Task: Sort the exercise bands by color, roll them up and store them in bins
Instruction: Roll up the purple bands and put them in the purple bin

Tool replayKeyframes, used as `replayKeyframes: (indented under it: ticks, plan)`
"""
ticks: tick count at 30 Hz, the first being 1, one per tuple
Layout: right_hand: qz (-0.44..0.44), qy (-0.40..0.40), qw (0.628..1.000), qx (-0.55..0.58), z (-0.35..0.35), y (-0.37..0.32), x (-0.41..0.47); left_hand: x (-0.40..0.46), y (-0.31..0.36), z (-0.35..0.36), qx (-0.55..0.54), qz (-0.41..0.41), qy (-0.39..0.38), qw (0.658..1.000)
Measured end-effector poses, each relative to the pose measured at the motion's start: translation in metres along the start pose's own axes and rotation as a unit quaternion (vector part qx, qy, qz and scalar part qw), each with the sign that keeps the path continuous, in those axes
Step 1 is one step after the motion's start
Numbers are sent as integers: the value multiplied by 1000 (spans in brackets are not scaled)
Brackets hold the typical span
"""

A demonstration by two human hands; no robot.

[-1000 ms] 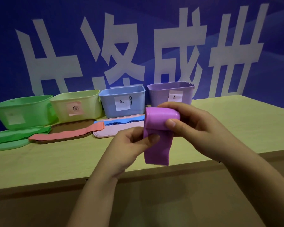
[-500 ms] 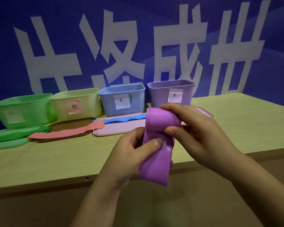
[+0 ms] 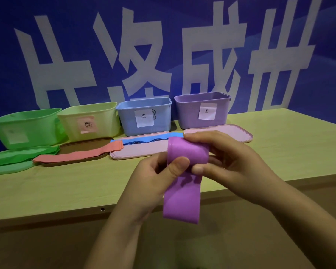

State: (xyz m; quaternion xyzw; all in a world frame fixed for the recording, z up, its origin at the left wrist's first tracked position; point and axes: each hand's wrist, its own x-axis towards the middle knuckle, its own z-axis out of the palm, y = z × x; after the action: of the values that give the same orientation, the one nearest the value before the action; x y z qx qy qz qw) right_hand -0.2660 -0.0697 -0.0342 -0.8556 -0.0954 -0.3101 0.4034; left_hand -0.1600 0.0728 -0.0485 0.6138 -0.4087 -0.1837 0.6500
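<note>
Both hands roll a flat purple rubber exercise band [image 3: 182, 199].
Left hand [image 3: 153, 179] pinches its hanging tail; right hand [image 3: 231, 162] grasps the rolled top.

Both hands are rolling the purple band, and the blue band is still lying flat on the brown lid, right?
Not quite. In the head view both hands, left and right, do hold the purple band, but the blue band lies on the pink lid; the brown lid holds the pink band.

Bare table [image 3: 291, 144] right; lids [image 3: 140, 152] + bins [image 3: 144, 115] crowd back-left.
</note>
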Motion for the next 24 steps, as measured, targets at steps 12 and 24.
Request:
replayKeyframes:
  ticks: [12, 24]
  plan:
    - [101, -4, 993, 62, -4, -10, 8, 9, 1, -9, -18, 9, -14, 1000]
    - [151, 120, 948, 254, -18, -6, 19, 8, -7, -18, -78, 64, 6, 995]
